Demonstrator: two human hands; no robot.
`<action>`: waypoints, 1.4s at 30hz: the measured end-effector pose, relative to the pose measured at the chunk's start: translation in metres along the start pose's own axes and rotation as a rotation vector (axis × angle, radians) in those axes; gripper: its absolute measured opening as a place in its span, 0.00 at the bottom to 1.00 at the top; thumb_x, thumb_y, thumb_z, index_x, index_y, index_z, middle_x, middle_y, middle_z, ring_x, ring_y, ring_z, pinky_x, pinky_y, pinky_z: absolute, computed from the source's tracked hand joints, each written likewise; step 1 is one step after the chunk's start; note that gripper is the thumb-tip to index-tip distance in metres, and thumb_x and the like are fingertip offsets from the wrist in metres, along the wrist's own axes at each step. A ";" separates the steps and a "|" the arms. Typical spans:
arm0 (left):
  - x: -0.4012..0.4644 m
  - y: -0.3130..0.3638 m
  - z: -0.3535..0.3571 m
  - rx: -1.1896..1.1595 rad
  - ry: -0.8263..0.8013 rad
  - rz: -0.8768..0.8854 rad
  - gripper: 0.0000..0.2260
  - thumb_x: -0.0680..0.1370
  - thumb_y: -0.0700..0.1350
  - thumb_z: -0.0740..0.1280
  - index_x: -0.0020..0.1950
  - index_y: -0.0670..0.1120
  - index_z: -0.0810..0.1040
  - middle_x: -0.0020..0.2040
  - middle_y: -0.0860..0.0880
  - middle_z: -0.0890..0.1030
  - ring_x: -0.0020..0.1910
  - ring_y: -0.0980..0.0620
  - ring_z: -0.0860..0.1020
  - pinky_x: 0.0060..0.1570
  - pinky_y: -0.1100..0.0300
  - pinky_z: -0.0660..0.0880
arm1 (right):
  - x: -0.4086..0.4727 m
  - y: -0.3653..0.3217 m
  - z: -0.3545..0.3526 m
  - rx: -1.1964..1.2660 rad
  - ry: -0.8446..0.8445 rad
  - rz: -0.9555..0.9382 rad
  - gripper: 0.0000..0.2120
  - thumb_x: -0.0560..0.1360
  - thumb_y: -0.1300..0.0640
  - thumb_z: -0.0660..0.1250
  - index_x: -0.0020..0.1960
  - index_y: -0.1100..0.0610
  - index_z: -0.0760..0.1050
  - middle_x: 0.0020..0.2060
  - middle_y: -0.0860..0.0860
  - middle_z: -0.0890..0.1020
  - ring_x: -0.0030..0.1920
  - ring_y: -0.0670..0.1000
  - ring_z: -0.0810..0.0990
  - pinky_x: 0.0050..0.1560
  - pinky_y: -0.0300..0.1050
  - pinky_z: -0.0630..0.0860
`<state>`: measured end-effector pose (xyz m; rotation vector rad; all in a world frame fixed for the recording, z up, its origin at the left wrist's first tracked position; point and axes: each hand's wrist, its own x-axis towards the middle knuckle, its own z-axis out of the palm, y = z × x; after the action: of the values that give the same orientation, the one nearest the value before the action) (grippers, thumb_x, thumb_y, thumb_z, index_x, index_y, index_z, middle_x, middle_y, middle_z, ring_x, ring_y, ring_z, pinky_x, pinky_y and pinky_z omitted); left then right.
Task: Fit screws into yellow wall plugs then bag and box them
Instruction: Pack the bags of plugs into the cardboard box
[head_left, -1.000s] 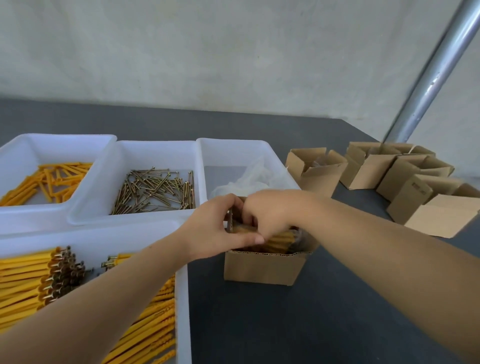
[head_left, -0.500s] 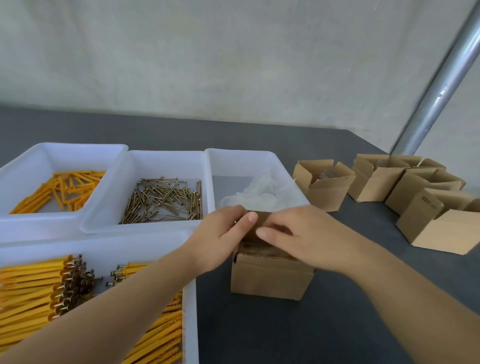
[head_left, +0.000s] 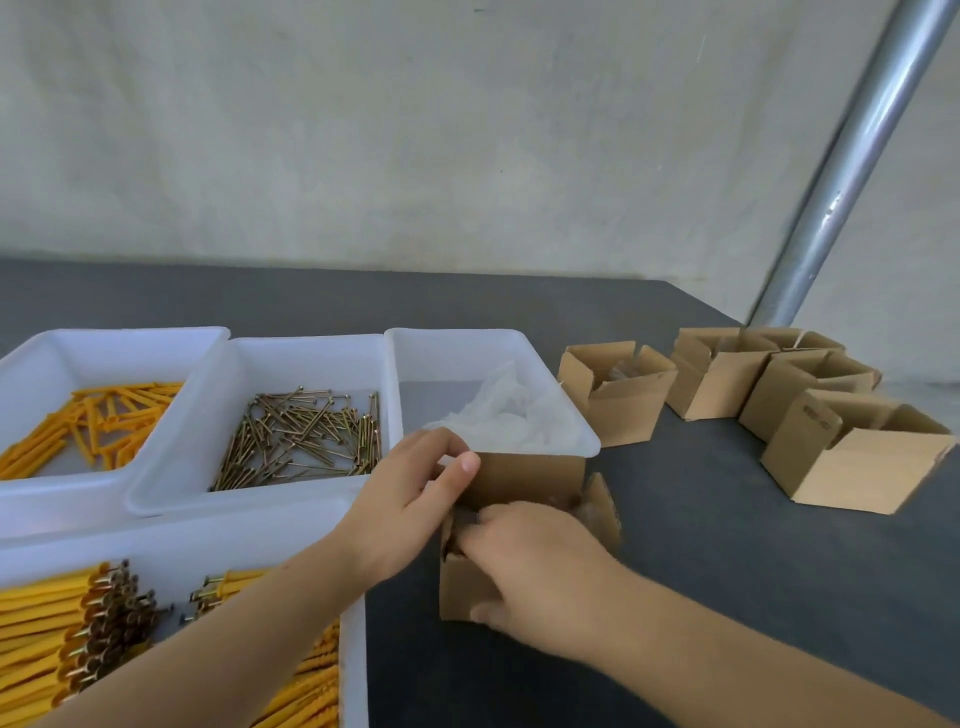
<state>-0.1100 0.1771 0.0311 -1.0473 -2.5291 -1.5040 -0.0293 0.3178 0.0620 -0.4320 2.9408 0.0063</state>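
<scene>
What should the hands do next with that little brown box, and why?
Probably fold the raised far flap down over the cardboard box. The left hand pinches that flap, which stands up, while the right hand presses on the box top. The side flap also sticks out, so the box looks not yet shut.
</scene>
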 end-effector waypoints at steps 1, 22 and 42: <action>-0.001 0.000 0.000 -0.030 0.007 -0.018 0.23 0.75 0.67 0.52 0.48 0.51 0.75 0.46 0.52 0.76 0.48 0.53 0.75 0.48 0.48 0.77 | 0.002 -0.002 0.004 -0.051 0.001 0.005 0.18 0.77 0.57 0.70 0.65 0.54 0.72 0.57 0.53 0.77 0.58 0.56 0.77 0.60 0.58 0.76; 0.008 -0.012 0.012 0.335 -0.080 -0.108 0.40 0.71 0.74 0.48 0.75 0.52 0.65 0.72 0.55 0.66 0.64 0.57 0.72 0.62 0.61 0.72 | -0.020 0.156 -0.002 -0.218 -0.038 0.401 0.09 0.79 0.61 0.60 0.53 0.50 0.76 0.46 0.46 0.75 0.49 0.48 0.75 0.45 0.42 0.68; 0.005 -0.011 0.018 0.738 -0.076 -0.057 0.26 0.77 0.65 0.60 0.71 0.55 0.65 0.67 0.54 0.63 0.54 0.52 0.76 0.47 0.62 0.71 | 0.031 0.184 -0.021 -0.270 0.167 0.287 0.04 0.77 0.56 0.66 0.45 0.47 0.73 0.41 0.44 0.73 0.43 0.46 0.74 0.38 0.40 0.71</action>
<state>-0.1146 0.1902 0.0146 -0.9077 -2.7942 -0.4312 -0.1144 0.4851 0.0736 -0.0395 3.1507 0.4270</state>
